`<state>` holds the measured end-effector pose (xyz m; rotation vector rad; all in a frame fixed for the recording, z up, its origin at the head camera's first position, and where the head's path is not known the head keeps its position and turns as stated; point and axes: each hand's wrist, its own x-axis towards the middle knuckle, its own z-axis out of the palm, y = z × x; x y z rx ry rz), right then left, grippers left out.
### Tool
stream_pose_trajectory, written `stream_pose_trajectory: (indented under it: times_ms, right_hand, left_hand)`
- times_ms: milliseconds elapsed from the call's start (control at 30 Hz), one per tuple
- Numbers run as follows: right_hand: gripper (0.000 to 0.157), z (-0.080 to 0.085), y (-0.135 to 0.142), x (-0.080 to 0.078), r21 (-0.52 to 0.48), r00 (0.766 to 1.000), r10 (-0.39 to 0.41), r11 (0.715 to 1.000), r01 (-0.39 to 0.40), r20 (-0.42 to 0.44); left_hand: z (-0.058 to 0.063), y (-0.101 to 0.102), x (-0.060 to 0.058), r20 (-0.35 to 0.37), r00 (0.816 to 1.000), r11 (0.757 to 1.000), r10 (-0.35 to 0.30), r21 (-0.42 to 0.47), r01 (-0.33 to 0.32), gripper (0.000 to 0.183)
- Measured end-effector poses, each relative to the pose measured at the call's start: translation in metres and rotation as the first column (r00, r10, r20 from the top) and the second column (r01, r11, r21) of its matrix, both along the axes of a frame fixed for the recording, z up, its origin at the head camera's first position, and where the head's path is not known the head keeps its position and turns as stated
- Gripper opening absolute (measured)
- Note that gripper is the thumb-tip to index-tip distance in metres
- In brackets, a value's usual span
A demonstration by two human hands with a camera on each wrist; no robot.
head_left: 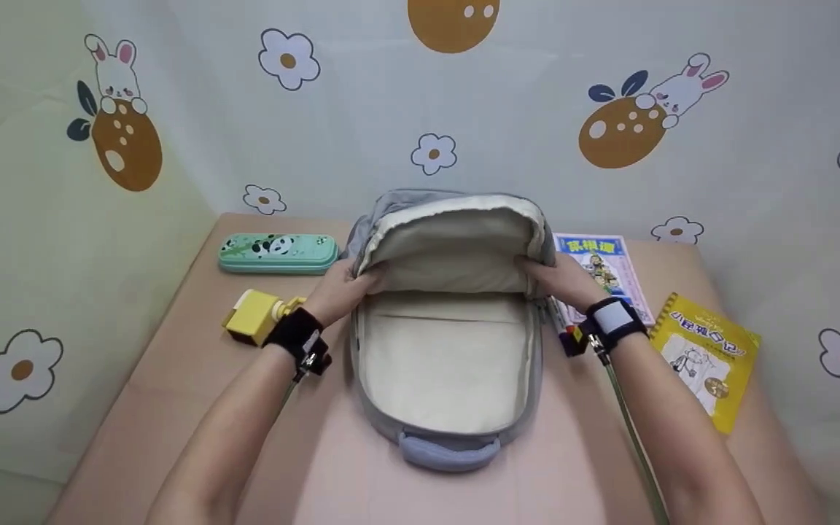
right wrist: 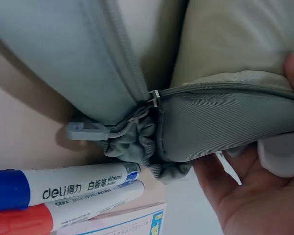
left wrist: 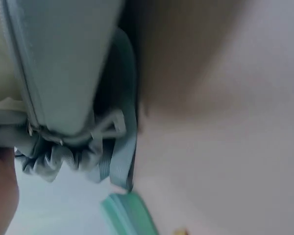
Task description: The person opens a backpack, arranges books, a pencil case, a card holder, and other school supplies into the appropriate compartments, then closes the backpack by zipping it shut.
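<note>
Grey backpack [head_left: 442, 372] lies unzipped in the middle of the surface [head_left: 405, 503], top handle [head_left: 449, 453] toward the near edge, cream lining showing, front panel lifted. Left hand [head_left: 340, 292] grasps the panel's rim on one side, right hand [head_left: 562, 281] on the other — right thumb on the lining, fingers underneath; left fingers mostly hidden behind the fabric. Green panda pencil case [head_left: 278, 253] at the far left corner; yellow boxy item [head_left: 251, 316] nearer along the left edge, partly behind the left wrist. Far right: pink-bordered book [head_left: 599, 257] beside the bag. Yellow spiral-bound book [head_left: 704, 364] by the right edge. Blue-capped whiteboard marker [right wrist: 78, 183] and red-capped marker [right wrist: 93, 208] lie side by side — just beside the bag, near the pink-bordered book.
</note>
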<state>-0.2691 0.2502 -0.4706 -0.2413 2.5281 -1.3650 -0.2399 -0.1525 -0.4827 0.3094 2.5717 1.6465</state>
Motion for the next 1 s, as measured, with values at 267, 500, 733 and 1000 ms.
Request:
stream_pose_trajectory:
  times_ms: [267, 500, 733, 1000]
  right_hand:
    - [0.082, -0.005, -0.002, 0.004, -0.035, 0.999, -0.041, 0.999, 0.042, 0.006]
    - [0.071, -0.009, 0.006, 0.023, -0.044, 1.0, -0.01, 0.999, 0.009, -0.015]
    - [0.069, -0.001, 0.035, 0.041, 0.006, 0.996, 0.081, 0.997, -0.081, -0.042]
    - [0.078, 0.008, 0.096, 0.054, 0.167, 0.997, -0.064, 0.984, 0.056, 0.042]
  left_hand:
    - [0.001, 0.006, -0.006, 0.131, 0.989, 0.986, 0.069, 0.145, -0.088, 0.048]
    - [0.002, 0.01, -0.004, 0.177, 0.982, 0.982, 0.072, 0.161, -0.101, 0.05]
    - [0.003, 0.013, -0.003, 0.186, 0.98, 0.985, 0.067, 0.144, -0.095, 0.049]
    - [-0.002, 0.011, -0.006, 0.168, 0.984, 0.986, 0.065, 0.142, -0.089, 0.053]
